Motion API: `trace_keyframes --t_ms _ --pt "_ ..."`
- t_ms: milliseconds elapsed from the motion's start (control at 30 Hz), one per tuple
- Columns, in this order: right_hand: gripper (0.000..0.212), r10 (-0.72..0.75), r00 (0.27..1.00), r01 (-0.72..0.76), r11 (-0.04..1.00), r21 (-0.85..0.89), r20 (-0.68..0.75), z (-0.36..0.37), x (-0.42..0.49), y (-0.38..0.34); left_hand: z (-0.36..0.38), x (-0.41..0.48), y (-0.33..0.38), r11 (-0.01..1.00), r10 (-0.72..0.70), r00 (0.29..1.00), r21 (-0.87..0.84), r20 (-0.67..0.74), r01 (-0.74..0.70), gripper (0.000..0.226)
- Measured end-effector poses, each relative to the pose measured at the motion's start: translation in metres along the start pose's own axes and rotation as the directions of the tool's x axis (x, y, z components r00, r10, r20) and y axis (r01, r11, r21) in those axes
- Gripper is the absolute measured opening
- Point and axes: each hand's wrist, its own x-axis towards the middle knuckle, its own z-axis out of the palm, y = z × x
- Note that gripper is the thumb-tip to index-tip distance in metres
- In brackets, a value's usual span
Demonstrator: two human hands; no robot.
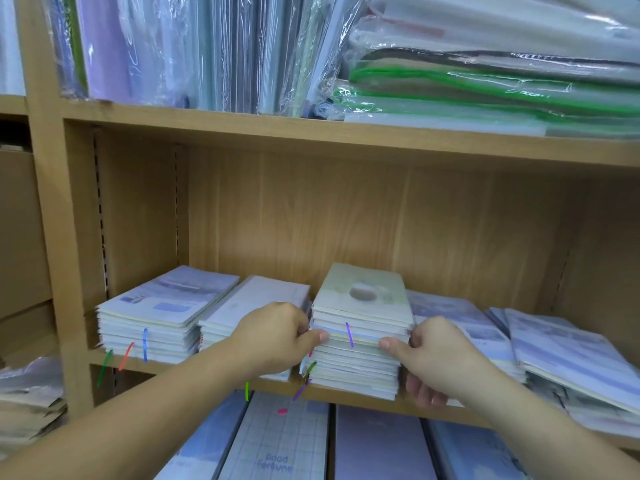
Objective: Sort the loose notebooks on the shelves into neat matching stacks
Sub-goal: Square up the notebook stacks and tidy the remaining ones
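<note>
Notebooks make up the middle stack (pixel 360 355), which stands at the front edge of the wooden shelf (pixel 363 404), between lower piles on either side. Its top cover (pixel 362 292) is pale green with a round, blurred picture I can't read.

I see the left hand (pixel 277 332) clamped on the stack's left side, thumb laid across the front edges about halfway up and fingers curled round the corner out of sight. The right hand (pixel 434 355) mirrors it on the right side, its thumb pressed on the same band of page edges. Its lower fingers hang past the shelf lip, smeared by motion. Both forearms come up from the bottom corners.

The neighbouring pile (pixel 256 296) is half hidden behind the left hand; the far-left pile (pixel 162 317) shows in full. The right-hand piles (pixel 568 358) run off the frame.

On the board above stand plastic-wrapped folders (pixel 207 46) beside green-edged pouches (pixel 485 84), both cut off at the top. Below, the larger notebooks (pixel 277 445) are partly covered by my arms.
</note>
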Motion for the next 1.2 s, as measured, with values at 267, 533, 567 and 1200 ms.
trace_keyframes --t_ms 267,533,567,1200 --pt "0.051 -0.044 0.994 0.044 0.999 -0.001 -0.100 0.006 -0.005 0.010 0.010 -0.015 0.010 0.997 0.011 0.993 0.081 -0.118 -0.001 0.049" --pt "0.043 -0.137 0.978 0.069 0.922 -0.381 -0.154 0.048 -0.016 0.044 0.050 -0.053 0.006 0.995 -0.097 0.993 0.003 -0.065 0.097 0.031" --pt "0.041 -0.161 0.969 0.070 0.907 -0.415 -0.189 0.052 -0.017 0.046 0.052 -0.052 0.006 0.996 -0.080 0.994 0.041 -0.068 0.083 0.032" --pt "0.035 -0.182 0.955 0.110 0.951 -0.290 -0.235 0.073 0.002 0.063 0.083 -0.041 -0.002 0.995 -0.054 0.986 -0.089 -0.159 0.040 0.039"
